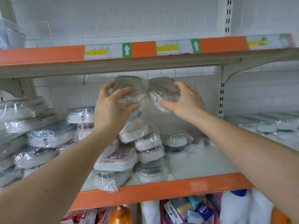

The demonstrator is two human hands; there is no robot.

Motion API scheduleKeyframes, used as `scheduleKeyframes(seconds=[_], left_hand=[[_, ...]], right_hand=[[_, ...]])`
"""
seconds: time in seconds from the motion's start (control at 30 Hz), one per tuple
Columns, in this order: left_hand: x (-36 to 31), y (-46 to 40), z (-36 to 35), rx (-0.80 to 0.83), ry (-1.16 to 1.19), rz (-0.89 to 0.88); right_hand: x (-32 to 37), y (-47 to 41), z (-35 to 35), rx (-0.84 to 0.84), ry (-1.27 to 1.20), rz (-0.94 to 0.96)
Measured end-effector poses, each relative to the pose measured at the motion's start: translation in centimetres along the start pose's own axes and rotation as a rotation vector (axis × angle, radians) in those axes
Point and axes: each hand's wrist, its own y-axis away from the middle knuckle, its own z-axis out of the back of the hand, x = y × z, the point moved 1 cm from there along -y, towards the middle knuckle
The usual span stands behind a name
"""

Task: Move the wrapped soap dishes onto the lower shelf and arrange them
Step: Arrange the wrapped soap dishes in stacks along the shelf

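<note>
Both forearms reach up from the near edge; the left hand (pixel 111 105) curls its fingers round one wrapped soap dish (pixel 124 88), and the right hand (pixel 182 101) grips a second wrapped soap dish (pixel 165 89), the two dishes touching between the hands, high above the lower shelf (pixel 202 162). Each dish is grey, ribbed and oval in loose, glossy, crinkled film. Below the hands, other wrapped dishes (pixel 145 143) lie in a leaning heap. I judge the slick film could slide in the grip, and setting these on that heap could tip it forward off the shelf edge, where a loose wrapper already overhangs
</note>
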Motion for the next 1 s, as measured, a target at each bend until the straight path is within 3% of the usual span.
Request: scheduleKeyframes(seconds=[0.27,0.7,1.0], left_hand=[[-10.0,1.9,-5.4,0.104,0.110,-0.059],[-34.7,11.6,-19.5,0.297,0.343,-0.145],[-45.8,14.6,-27.1,0.408,0.414,-0.170]], right_hand=[[-7.9,3.2,9.5,-0.071,0.092,-0.125],[-27.0,13.3,31.2,-0.111,0.325,-0.322],[-37.2,15.8,39.6,-0.159,0.305,-0.450]])
